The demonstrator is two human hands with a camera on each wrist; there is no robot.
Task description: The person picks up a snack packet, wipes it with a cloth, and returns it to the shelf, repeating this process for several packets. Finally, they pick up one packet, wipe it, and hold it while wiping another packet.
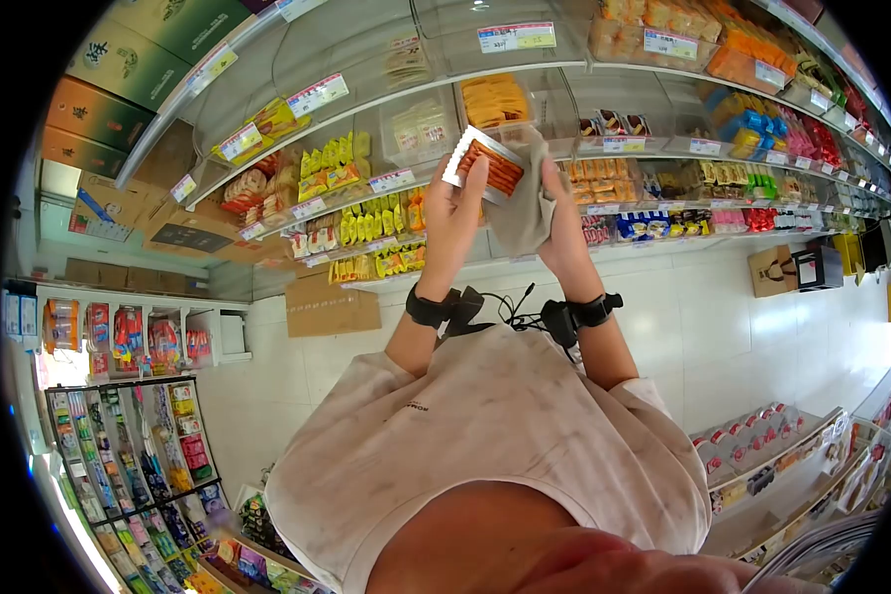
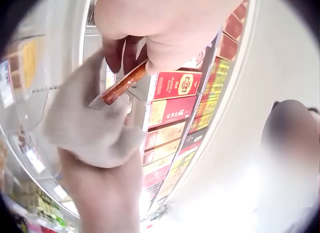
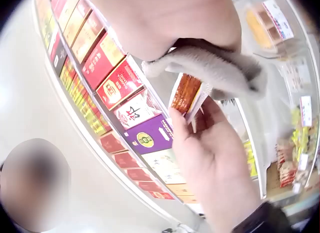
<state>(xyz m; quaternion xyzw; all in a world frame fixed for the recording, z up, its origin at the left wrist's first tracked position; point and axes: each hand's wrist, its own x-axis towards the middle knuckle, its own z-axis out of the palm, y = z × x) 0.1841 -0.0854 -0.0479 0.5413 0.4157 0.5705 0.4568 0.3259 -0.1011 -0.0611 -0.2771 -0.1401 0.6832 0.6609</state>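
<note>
My left hand [image 1: 450, 220] pinches a small snack packet [image 1: 493, 170], thumb across its front. Clear wrapping with a white crimped end shows reddish-brown strips inside. A grey cloth [image 1: 521, 213] is held in my right hand [image 1: 562, 226], against the packet's right side. In the left wrist view the packet [image 2: 122, 87] is seen edge-on, and the cloth [image 2: 85, 118] covers much of the right hand. In the right wrist view the cloth [image 3: 210, 68] folds over the packet's upper end, while the left thumb and fingers hold the packet [image 3: 186, 95] from below.
Shelves of packaged snacks with price tags [image 1: 517, 38] curve around in front. Just behind the hands stands a clear bin of orange packets [image 1: 495, 99]. A cardboard box [image 1: 332, 305] rests on the floor at left. Stacked gift boxes [image 3: 120, 85] line a shelf in the right wrist view.
</note>
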